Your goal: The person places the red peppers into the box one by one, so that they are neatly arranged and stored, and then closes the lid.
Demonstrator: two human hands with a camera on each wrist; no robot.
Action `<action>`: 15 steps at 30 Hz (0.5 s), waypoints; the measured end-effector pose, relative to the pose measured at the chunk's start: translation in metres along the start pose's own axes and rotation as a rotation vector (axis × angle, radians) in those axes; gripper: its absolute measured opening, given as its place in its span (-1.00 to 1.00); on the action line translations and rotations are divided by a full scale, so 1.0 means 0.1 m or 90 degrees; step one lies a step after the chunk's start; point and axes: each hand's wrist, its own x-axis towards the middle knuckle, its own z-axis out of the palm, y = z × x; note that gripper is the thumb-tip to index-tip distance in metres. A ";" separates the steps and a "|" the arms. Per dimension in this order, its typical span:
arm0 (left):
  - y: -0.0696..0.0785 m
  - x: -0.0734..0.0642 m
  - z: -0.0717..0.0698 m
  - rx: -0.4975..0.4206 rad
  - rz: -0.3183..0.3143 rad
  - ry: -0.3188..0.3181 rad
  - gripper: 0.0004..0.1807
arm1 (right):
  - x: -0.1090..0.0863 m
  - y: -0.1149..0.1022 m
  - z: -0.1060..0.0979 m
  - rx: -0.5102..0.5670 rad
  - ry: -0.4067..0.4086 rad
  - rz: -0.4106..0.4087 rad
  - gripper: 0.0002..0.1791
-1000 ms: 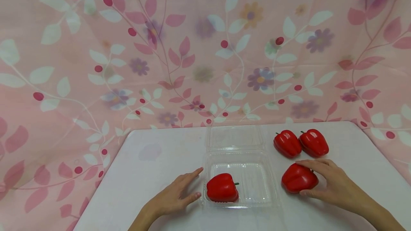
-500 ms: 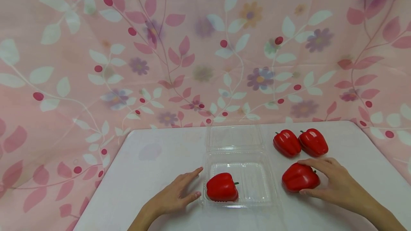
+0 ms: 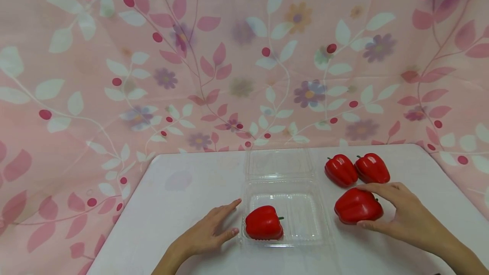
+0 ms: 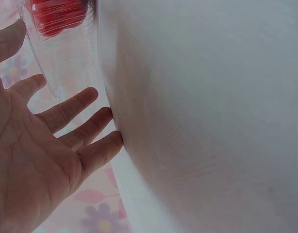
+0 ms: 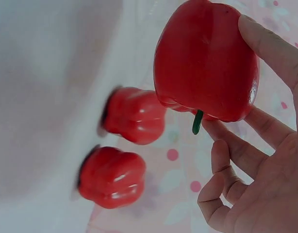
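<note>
My right hand (image 3: pixel 405 220) grips a red bell pepper (image 3: pixel 358 207) between thumb and fingers, right of the clear plastic clamshell box (image 3: pixel 305 241). In the right wrist view this held pepper (image 5: pixel 205 58) shows its green stem, with the thumb on one side and fingers behind. Inside the box, at its near left, lies another red bell pepper (image 3: pixel 263 223). My left hand (image 3: pixel 206 232) is beside the box's left wall, fingers spread and holding nothing. The left wrist view shows its open palm (image 4: pixel 42 160) near the table surface.
Two more red bell peppers (image 3: pixel 341 170) (image 3: pixel 372 168) lie side by side at the back right of the white table (image 3: pixel 202 181). The box's lid (image 3: pixel 280 164) is folded back toward the floral curtain (image 3: pixel 229 75) behind the table.
My right hand has raised the pepper slightly, shifting it up in the head view. The left hand, the box and the pepper in it have stayed in place.
</note>
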 end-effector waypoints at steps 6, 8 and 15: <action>0.01 0.00 0.00 -0.008 -0.006 -0.007 -0.20 | 0.04 -0.08 -0.04 0.005 0.009 0.033 -0.11; 0.01 0.00 0.00 -0.007 -0.010 -0.009 -0.20 | 0.06 -0.11 -0.05 0.013 0.011 0.044 -0.11; 0.02 0.01 0.00 -0.004 -0.008 -0.010 -0.21 | 0.12 -0.22 -0.05 0.017 0.029 0.038 -0.13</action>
